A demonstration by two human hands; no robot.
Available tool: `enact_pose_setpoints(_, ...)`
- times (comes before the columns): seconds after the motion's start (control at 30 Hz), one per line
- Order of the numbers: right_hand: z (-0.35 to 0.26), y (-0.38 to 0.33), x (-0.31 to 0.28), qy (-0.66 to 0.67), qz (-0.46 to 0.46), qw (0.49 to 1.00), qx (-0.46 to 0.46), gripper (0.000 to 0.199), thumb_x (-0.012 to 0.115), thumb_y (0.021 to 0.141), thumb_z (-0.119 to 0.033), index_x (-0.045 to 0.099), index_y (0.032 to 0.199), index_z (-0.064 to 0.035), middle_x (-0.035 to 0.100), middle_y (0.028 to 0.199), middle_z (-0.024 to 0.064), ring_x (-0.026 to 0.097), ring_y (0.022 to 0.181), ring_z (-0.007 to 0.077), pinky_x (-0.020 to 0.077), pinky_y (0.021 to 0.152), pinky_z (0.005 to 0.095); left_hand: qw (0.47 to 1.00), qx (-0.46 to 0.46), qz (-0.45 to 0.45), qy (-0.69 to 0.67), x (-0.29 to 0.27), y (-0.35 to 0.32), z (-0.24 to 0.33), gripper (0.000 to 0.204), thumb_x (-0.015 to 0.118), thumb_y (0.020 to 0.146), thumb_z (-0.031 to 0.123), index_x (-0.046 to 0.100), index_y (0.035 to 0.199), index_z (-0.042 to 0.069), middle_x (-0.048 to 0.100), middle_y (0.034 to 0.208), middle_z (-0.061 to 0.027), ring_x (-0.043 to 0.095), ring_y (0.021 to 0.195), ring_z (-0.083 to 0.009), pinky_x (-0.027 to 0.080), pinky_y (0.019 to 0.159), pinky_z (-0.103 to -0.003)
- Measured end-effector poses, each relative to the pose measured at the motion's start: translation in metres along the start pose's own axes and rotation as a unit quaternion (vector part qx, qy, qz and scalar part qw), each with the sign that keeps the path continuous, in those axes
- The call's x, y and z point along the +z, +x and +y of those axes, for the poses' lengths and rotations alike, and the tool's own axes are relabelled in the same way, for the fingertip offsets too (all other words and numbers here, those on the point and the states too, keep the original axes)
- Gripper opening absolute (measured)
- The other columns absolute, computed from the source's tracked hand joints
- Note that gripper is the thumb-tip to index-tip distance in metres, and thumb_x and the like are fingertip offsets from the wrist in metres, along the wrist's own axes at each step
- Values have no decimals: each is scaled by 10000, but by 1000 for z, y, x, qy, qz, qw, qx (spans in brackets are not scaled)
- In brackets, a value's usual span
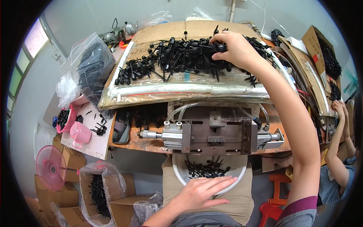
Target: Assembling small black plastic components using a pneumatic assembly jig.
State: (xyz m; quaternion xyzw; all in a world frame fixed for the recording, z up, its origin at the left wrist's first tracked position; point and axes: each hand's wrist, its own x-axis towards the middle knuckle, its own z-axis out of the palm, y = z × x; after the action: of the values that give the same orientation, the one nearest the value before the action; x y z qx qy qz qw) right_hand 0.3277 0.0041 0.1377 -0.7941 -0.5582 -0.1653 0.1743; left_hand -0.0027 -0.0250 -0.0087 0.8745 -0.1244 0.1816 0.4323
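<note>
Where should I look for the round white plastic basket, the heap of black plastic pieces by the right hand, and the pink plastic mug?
Round white plastic basket [238, 166]: head view, inner wall.
Heap of black plastic pieces [177, 55]: head view, middle.
Pink plastic mug [80, 132]: head view, body.

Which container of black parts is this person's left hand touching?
The white basin: the left hand lies across its near rim, while no hand touches the pink basket or plastic-lined box.
</note>
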Motion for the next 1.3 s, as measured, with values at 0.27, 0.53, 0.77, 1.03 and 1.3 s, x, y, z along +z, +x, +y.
enact_pose_setpoints(0.27,12,-20,-8,85,-2,996,11,391,758,719,-67,675,1101,-62,683,1039,95,618,841,233,507,813,357,1000,0,10,5,1,0,-1,672,814,740,351,589,1297,51,675,1207,-94,709,920,-210,577,747,-295)
enact_pose_setpoints(0.53,13,-46,-20,55,48,997,19,217,739,753,-52,696,961,-11,672,915,59,600,771,164,503,746,300,1000,-5,19,17,0,-2,-1,609,815,746,301,613,1259,44,689,1178,-94,713,907,-209,575,722,-284)
enact_pose_setpoints(0.77,34,-69,-32,273,91,944,163,222,757,777,-118,743,974,-15,719,915,98,645,774,138,516,716,287,999,-8,27,32,0,-1,0,486,808,758,262,670,1173,50,710,1123,-95,720,835,-198,571,688,-263)
enact_pose_setpoints(1.03,-8,-133,-45,564,42,799,204,263,735,827,-84,687,1053,41,721,1034,98,617,808,93,485,743,247,983,-27,180,-32,0,13,-3,416,780,742,-13,670,1143,-16,699,1091,-164,707,804,-191,588,718,-291)
enact_pose_setpoints(1.3,-81,-214,-13,678,-53,689,251,171,761,819,-23,722,983,1,719,954,56,636,795,70,497,704,206,851,-158,280,-416,-16,40,1,440,642,915,60,509,1306,-92,612,1144,-169,668,925,-198,598,779,-323)
